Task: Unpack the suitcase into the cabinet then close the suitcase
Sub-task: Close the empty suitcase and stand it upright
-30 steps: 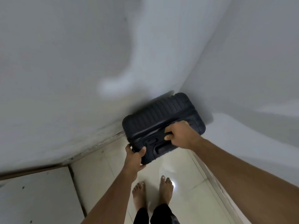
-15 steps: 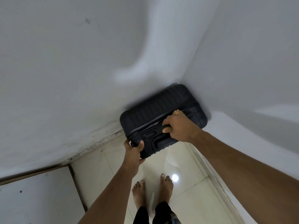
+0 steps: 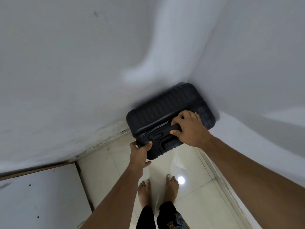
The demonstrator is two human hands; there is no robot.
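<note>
Head view showed glossy tile floor (image 3: 189, 204) between white walls (image 3: 66, 71); left hand (image 3: 138, 154) and right hand (image 3: 189, 128) gripped the closed suitcase (image 3: 165, 113).

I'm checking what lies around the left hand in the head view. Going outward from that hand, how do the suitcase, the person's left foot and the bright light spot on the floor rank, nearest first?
From the left hand:
1. Suitcase: gripped at its near left corner.
2. Left foot: on the tiles below the hand.
3. Light spot: lower right, beyond the right foot.
</note>
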